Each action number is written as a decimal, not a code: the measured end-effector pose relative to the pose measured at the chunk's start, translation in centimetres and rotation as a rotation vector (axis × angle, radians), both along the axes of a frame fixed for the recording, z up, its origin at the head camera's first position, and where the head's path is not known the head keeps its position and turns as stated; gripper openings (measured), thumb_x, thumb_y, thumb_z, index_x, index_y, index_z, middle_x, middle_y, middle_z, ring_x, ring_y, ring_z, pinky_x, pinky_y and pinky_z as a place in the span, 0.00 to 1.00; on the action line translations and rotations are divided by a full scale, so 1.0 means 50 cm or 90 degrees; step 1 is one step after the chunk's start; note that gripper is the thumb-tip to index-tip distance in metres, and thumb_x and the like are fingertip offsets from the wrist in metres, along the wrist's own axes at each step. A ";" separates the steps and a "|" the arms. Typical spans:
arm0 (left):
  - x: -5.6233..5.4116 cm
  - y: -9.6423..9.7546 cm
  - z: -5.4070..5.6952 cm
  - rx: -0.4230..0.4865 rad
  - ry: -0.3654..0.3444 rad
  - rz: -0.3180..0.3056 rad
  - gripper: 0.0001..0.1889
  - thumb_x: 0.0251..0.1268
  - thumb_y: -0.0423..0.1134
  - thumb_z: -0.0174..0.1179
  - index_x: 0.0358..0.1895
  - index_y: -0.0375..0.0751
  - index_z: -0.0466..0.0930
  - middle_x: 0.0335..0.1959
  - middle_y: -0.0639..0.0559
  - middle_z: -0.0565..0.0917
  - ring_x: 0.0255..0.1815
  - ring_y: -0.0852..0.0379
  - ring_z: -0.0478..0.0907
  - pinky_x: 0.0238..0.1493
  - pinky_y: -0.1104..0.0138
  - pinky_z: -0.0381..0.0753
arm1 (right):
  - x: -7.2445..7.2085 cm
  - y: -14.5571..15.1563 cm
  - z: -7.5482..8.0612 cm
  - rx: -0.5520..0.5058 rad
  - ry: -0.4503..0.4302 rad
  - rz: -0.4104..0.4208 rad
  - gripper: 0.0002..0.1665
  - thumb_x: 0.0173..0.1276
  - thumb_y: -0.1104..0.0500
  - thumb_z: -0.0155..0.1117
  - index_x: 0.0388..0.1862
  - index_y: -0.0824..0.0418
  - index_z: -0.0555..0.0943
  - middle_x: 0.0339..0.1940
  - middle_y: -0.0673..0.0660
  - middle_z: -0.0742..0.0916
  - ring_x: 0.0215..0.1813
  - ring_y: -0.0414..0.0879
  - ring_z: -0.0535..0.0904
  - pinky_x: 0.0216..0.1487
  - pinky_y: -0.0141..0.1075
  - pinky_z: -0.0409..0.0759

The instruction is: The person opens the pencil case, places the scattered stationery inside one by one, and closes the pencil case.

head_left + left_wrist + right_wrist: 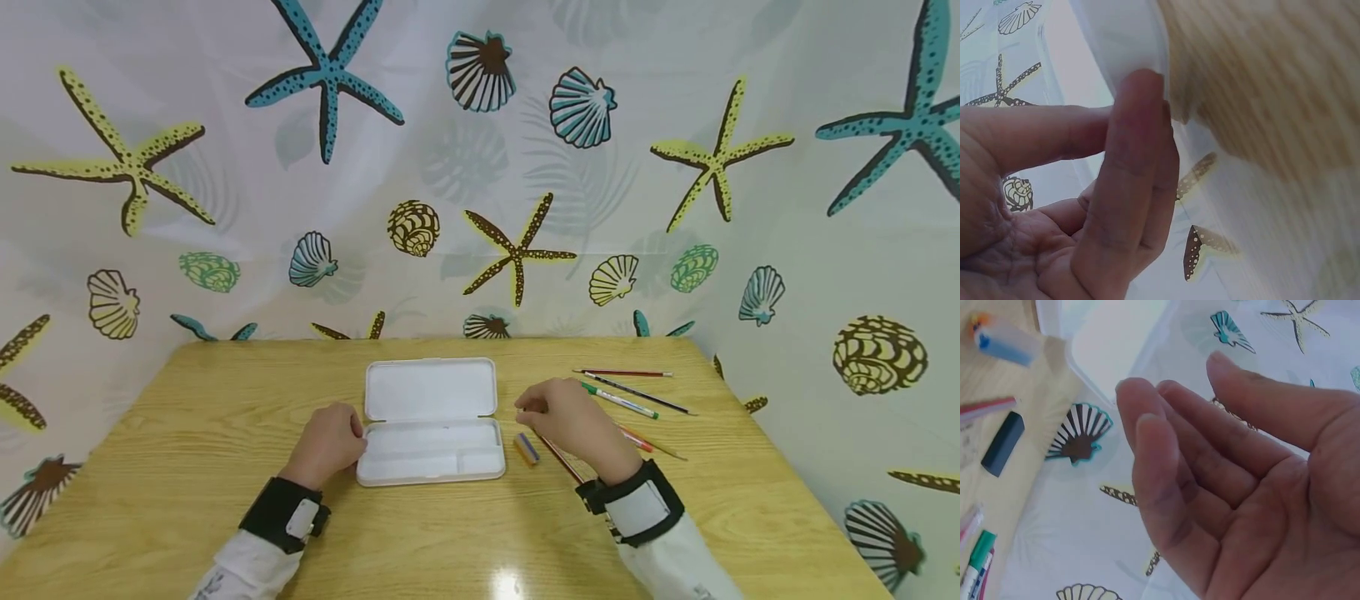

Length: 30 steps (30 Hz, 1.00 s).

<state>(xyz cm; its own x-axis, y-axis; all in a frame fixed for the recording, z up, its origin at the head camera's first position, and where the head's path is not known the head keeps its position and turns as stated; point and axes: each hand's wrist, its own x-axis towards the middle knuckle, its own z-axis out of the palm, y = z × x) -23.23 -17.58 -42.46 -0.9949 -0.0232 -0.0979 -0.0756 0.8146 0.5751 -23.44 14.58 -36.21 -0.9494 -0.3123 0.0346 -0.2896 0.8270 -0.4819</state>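
Observation:
An unfolded white pencil case (431, 389) lies on the wooden table, its lid leaning back and its divided tray toward me. My left hand (327, 443) pinches the tray's left edge between thumb and fingers; in the left wrist view the fingertips (1138, 94) overlap the white rim. To the right of the case, my right hand (573, 423) is above the table, fingers bent loosely. The right wrist view shows its thumb apart from the fingers (1159, 462) with nothing between them. Close by lies a small orange-and-blue block (527, 448). A thin brown stick (558, 458) is partly hidden under the right hand.
Right of the right hand lie a red pencil (626, 372), a dark pencil (637, 392), a green-capped marker (621, 401) and a yellowish pencil (660, 446). A dark block (1002, 444) shows in the right wrist view. Patterned cloth (420, 167) hangs behind the table.

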 end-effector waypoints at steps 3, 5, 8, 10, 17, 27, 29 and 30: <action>-0.002 -0.002 -0.001 0.006 0.001 0.000 0.04 0.55 0.29 0.61 0.33 0.31 0.77 0.27 0.42 0.79 0.22 0.53 0.77 0.23 0.67 0.74 | -0.003 0.009 0.007 -0.015 0.014 -0.003 0.09 0.65 0.58 0.70 0.43 0.58 0.88 0.36 0.51 0.89 0.37 0.40 0.83 0.39 0.36 0.80; -0.003 -0.003 -0.003 0.010 0.000 0.002 0.05 0.55 0.29 0.61 0.34 0.31 0.78 0.27 0.42 0.80 0.23 0.53 0.77 0.23 0.67 0.75 | -0.005 0.010 0.007 -0.024 0.016 -0.009 0.09 0.63 0.59 0.71 0.42 0.59 0.88 0.35 0.51 0.89 0.36 0.40 0.83 0.38 0.35 0.80; -0.003 -0.003 -0.003 0.017 0.000 0.003 0.05 0.55 0.29 0.61 0.35 0.30 0.78 0.28 0.42 0.80 0.23 0.52 0.77 0.23 0.66 0.75 | -0.008 0.007 0.002 -0.037 0.000 -0.021 0.10 0.62 0.60 0.72 0.42 0.60 0.87 0.33 0.51 0.89 0.35 0.40 0.82 0.37 0.34 0.79; -0.003 -0.003 -0.003 0.020 -0.001 0.002 0.05 0.56 0.29 0.61 0.35 0.31 0.78 0.28 0.42 0.80 0.23 0.52 0.77 0.23 0.66 0.75 | -0.010 0.004 -0.005 -0.041 -0.014 -0.024 0.10 0.61 0.61 0.72 0.42 0.61 0.87 0.33 0.52 0.88 0.35 0.41 0.81 0.37 0.35 0.79; 0.000 -0.001 -0.001 0.022 -0.006 0.002 0.04 0.56 0.29 0.61 0.34 0.31 0.77 0.27 0.42 0.79 0.24 0.52 0.76 0.24 0.67 0.74 | -0.020 -0.005 -0.041 -0.009 -0.041 -0.047 0.11 0.58 0.61 0.75 0.40 0.63 0.87 0.36 0.54 0.88 0.38 0.43 0.81 0.41 0.38 0.81; 0.000 -0.003 0.001 0.021 -0.001 -0.007 0.04 0.56 0.29 0.61 0.33 0.31 0.78 0.27 0.42 0.79 0.24 0.53 0.76 0.24 0.67 0.75 | -0.023 -0.014 -0.074 0.021 -0.062 -0.072 0.08 0.56 0.59 0.76 0.27 0.61 0.85 0.29 0.53 0.86 0.28 0.44 0.76 0.28 0.34 0.72; 0.000 -0.003 0.001 0.019 -0.004 -0.006 0.04 0.56 0.29 0.61 0.33 0.31 0.78 0.27 0.42 0.79 0.23 0.53 0.77 0.24 0.67 0.75 | -0.024 -0.017 -0.078 0.023 -0.059 -0.074 0.09 0.56 0.60 0.76 0.23 0.60 0.84 0.26 0.52 0.84 0.25 0.43 0.74 0.26 0.33 0.69; 0.000 -0.003 0.001 0.018 -0.006 -0.004 0.04 0.56 0.29 0.62 0.33 0.31 0.78 0.27 0.43 0.79 0.23 0.53 0.77 0.24 0.67 0.75 | -0.024 -0.018 -0.080 0.025 -0.056 -0.075 0.10 0.56 0.60 0.76 0.21 0.60 0.83 0.24 0.51 0.83 0.24 0.43 0.73 0.25 0.33 0.68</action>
<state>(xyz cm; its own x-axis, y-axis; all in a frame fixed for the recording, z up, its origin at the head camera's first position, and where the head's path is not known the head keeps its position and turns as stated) -23.24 -17.74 -42.40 -0.9941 -0.0137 -0.1080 -0.0759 0.7984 0.5973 -24.64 13.70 -40.20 -0.9783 -0.1979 -0.0606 -0.1474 0.8715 -0.4677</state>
